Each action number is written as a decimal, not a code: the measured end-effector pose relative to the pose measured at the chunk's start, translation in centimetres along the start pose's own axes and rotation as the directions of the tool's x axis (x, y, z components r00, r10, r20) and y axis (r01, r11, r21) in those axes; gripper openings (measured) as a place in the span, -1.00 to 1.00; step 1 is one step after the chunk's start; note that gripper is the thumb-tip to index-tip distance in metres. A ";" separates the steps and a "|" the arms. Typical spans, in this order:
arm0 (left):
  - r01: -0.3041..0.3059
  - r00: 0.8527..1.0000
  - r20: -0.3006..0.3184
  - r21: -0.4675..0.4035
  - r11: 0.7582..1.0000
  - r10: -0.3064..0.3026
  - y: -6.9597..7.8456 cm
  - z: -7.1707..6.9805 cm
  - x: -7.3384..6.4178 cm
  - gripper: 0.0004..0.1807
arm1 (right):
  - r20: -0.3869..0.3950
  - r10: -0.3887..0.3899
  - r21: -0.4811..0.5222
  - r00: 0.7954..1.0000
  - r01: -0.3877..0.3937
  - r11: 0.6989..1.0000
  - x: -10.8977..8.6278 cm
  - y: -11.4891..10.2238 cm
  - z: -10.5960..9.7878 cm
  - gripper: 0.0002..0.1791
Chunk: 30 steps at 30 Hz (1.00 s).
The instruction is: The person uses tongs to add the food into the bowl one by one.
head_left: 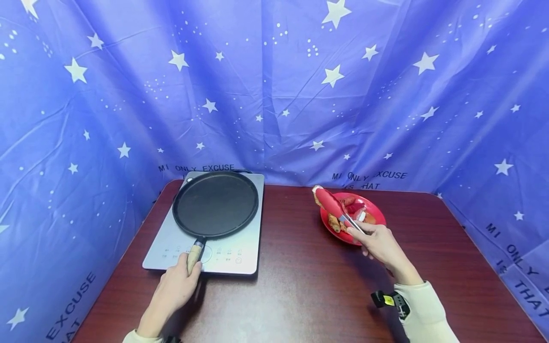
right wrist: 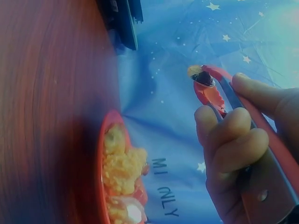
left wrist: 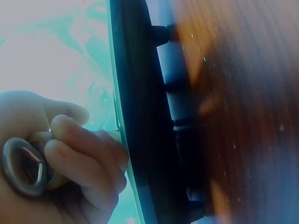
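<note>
On the left, my left hand (head_left: 175, 284) grips the wooden handle (head_left: 194, 257) of a flat black pan (head_left: 216, 204). In the left wrist view, the fingers curl round that handle, and a metal ring (left wrist: 8, 163) shows at its end. My right hand (head_left: 386, 247) holds red-tipped metal tongs (head_left: 329, 202) raised over a red plate (head_left: 379, 212). Between the tong tips is a small piece of food (right wrist: 193, 71), yellowish with a dark part; its kind is unclear. Several battered-looking pieces (right wrist: 122, 172) and reddish food (head_left: 354, 207) lie on the plate.
The pan sits on a silver induction cooktop (head_left: 246, 243) with touch controls along its front. Both cooktop and plate stand on a dark red-brown wooden table (head_left: 291, 267). A blue star-print curtain (head_left: 274, 85) hangs behind and at both sides.
</note>
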<state>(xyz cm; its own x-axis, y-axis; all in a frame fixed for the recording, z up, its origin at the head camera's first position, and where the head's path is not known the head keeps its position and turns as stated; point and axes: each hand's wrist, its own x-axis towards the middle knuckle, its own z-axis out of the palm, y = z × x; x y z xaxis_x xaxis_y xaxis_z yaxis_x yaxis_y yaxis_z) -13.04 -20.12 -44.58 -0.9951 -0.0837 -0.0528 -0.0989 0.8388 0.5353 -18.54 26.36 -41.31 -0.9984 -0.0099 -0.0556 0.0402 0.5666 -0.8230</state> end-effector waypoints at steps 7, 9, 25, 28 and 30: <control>-0.004 1.000 0.000 -0.015 1.000 0.004 0.0 0.1 0.1 -0.65 | 0.017 -0.007 0.038 1.000 0.006 0.999 0.1 -0.4 1.0 -0.42; -0.001 1.000 0.003 -0.015 1.000 0.002 0.0 0.1 0.1 -0.65 | 0.019 -0.022 0.039 1.000 0.021 0.999 0.2 -0.5 1.2 -0.43; -0.007 1.000 -0.001 -0.026 1.000 0.007 0.0 0.1 0.1 -0.62 | 0.037 -0.059 0.065 0.998 0.056 0.996 0.7 -1.3 2.6 -0.60; -0.007 1.000 -0.003 -0.027 1.000 0.007 0.0 0.1 0.0 -0.62 | 0.046 -0.058 0.082 0.997 0.054 0.995 0.9 -1.5 2.8 -0.60; -0.006 1.000 -0.002 -0.027 1.000 0.006 -0.1 0.1 0.0 -0.62 | 0.054 -0.058 0.091 0.997 0.053 0.994 1.0 -1.7 3.0 -0.60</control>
<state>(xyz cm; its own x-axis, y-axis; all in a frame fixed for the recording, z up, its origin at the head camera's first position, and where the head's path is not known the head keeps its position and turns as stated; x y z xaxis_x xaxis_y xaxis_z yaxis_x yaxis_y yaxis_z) -13.02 -20.13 -44.66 -0.9957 -0.0800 -0.0477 -0.0930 0.8244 0.5583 -19.48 22.91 -41.72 -0.9954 -0.0877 -0.0380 -0.0097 0.4877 -0.8730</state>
